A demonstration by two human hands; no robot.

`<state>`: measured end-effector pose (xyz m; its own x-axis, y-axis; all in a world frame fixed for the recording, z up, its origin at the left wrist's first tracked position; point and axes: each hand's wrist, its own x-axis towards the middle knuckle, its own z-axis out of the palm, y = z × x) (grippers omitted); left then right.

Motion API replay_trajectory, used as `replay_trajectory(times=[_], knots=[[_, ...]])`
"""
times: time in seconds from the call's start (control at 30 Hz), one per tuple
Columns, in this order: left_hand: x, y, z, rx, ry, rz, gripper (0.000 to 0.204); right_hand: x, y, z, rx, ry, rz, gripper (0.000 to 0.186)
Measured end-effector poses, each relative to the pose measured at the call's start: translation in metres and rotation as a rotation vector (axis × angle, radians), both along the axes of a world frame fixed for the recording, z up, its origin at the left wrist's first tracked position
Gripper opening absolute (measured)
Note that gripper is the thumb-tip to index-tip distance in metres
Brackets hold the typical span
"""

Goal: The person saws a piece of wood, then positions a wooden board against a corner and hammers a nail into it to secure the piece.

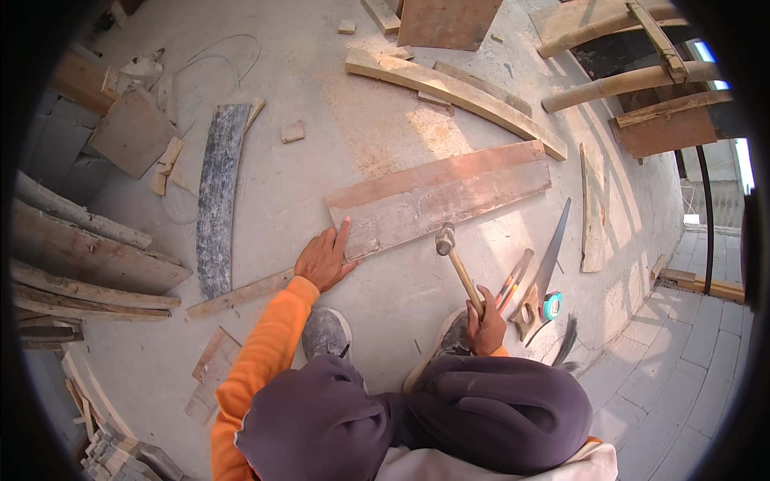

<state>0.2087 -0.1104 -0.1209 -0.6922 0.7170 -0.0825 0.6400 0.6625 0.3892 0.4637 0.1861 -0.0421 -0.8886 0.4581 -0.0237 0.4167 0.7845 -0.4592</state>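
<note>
A wide wooden board [441,196], reddish along its far edge and grey with dried residue, lies on the concrete floor in front of me. My left hand [323,258] rests at its near left corner, index finger stretched onto the board and thumb apart. From under that hand a narrow wood strip [241,295] runs out to the left. My right hand [487,322] is wrapped round the wooden handle of a hammer [461,272]; its metal head is by the board's near edge. Whether the head touches the board, I cannot tell.
Right of the hammer lie a handsaw [552,252], a teal tape measure [552,306] and black bristles or wires [568,341]. A long beam [457,92] lies beyond the board, a dark-stained plank [223,196] to the left. Planks [96,256] lean at far left.
</note>
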Motion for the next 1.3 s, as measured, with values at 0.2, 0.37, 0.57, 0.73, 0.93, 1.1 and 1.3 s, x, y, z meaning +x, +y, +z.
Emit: replay_trajectory(times=[0.2,0.37,0.57,0.73,0.93,1.1,1.3], knots=[[0.005,-0.001,0.005,-0.014,0.110,0.059,0.101,0.056,0.031,0.010,0.103,0.101,-0.700,0.051],[0.018,-0.026,0.013,0.085,0.217,0.134,0.073,0.079,0.092,0.016,0.130,0.046,-0.995,0.058],[0.012,-0.053,-0.010,0.015,0.205,-0.078,0.048,0.104,0.203,-0.022,0.172,-0.012,-1.189,0.067],[0.013,-0.054,0.035,-0.126,0.053,0.030,0.043,0.095,0.250,-0.018,0.185,-0.065,-1.243,0.071],[0.008,-0.054,0.064,-0.090,0.126,-0.038,0.043,0.112,0.264,-0.019,0.600,-0.162,-1.135,0.058],[-0.022,-0.033,0.086,-0.075,0.203,0.016,0.043,0.047,0.177,-0.012,0.212,-0.042,-0.540,0.036],[-0.086,0.014,0.081,-0.125,0.149,0.009,0.043,0.062,0.111,-0.041,0.143,-0.387,-0.519,0.045]])
